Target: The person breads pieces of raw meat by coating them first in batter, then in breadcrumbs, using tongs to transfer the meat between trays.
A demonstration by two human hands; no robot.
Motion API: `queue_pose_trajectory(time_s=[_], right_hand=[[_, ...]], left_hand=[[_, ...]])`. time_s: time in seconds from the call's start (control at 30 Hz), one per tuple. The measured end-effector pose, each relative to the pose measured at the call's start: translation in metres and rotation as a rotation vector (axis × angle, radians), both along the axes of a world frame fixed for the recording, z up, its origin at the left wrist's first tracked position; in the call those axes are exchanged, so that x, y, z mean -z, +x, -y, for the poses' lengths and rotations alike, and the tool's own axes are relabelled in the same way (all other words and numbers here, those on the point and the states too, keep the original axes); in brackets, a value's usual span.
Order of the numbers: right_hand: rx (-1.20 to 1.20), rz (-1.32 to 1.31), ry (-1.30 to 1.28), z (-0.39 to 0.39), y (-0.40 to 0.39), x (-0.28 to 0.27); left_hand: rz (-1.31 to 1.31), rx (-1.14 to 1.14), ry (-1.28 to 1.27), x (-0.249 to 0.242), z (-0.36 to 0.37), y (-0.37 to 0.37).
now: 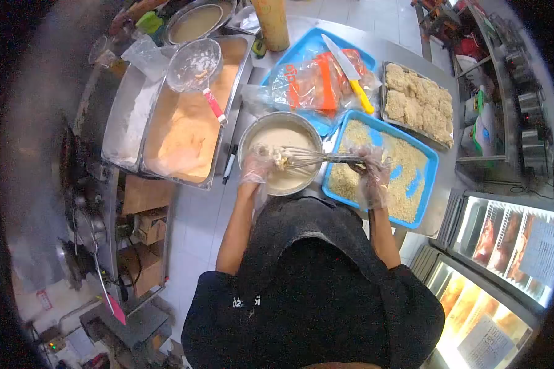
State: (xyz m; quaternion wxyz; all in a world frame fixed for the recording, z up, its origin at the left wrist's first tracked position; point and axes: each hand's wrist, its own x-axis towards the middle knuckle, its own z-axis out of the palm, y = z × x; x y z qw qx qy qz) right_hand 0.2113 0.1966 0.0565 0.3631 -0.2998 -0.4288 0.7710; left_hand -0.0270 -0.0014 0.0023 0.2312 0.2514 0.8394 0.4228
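Note:
A wire whisk (306,157) lies level across a round metal bowl (245,138) of pale batter (289,178). My right hand (373,175), in a clear plastic glove, grips the dark handle above the blue crumb tray's left part. At the bowl's left side my left hand (256,165), gloved too, is closed about the wire end, where pale clumps cling; its fingertips are partly hidden. Dry crumbs (406,144) cover much of the blue tray (434,178), with bare blue patches showing.
Left stands a metal pan (212,175) of orange-tinted powder with a strainer (195,64) on it. Behind the bowl, a yellow-handled knife (351,74) rests on a plastic bag (308,86). Crumb-coated pieces (418,101) fill a tray at right. Lit display fridges (483,295) stand lower right.

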Motion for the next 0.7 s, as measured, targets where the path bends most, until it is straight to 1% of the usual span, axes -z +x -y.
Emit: queue_pose_trajectory(time_s=[0.07, 0.1, 0.13, 0.17, 0.2, 0.23, 0.3, 0.33, 0.4, 0.43, 0.5, 0.53, 0.6, 0.67, 0.7], right_hand=[[0.010, -0.009, 0.035, -0.009, 0.011, 0.030], [0.007, -0.021, 0.054, -0.012, 0.011, 0.040], [0.008, -0.151, 0.058, -0.007, 0.004, 0.018], [0.010, -0.107, 0.032, -0.007, 0.000, 0.007], [0.011, -0.060, 0.009, -0.010, -0.001, 0.000], [0.013, -0.010, -0.014, -0.012, -0.002, -0.005], [-0.006, -0.023, -0.028, -0.014, -0.003, -0.009], [-0.009, -0.024, -0.037, -0.015, -0.004, -0.012], [0.002, -0.008, 0.016, -0.014, -0.008, -0.018], [0.011, 0.003, 0.040, -0.013, -0.010, -0.022], [0.023, -0.009, 0.005, -0.010, -0.013, -0.030], [0.029, -0.016, -0.014, -0.010, -0.015, -0.032], [-0.015, 0.010, 0.049, -0.013, -0.014, -0.028], [-0.063, 0.024, 0.084, -0.018, -0.008, -0.015], [-0.086, 0.027, 0.088, -0.024, -0.006, -0.005]], left_hand=[[0.143, 0.081, 0.031, -0.002, 0.001, -0.003], [0.234, 0.124, 0.026, -0.017, -0.002, -0.003], [0.317, 0.160, 0.024, -0.027, -0.003, -0.007], [0.275, 0.161, 0.013, -0.018, 0.000, -0.011], [0.236, 0.160, 0.002, 0.002, 0.004, -0.014], [0.204, 0.157, -0.017, -0.001, 0.004, -0.014], [0.142, 0.148, -0.055, -0.010, 0.003, -0.015], [0.139, 0.123, -0.034, -0.016, 0.003, -0.012], [-0.005, 0.233, -0.063, -0.038, 0.000, -0.011], [0.058, 0.187, -0.015, -0.037, 0.001, -0.010], [0.186, 0.099, 0.079, -0.033, 0.005, -0.010], [0.209, 0.095, 0.052, -0.032, 0.007, -0.012], [0.256, 0.090, -0.004, -0.030, 0.013, -0.016], [0.048, 0.061, -0.154, -0.021, 0.013, -0.018], [-0.011, 0.046, -0.215, -0.025, 0.011, -0.015]])
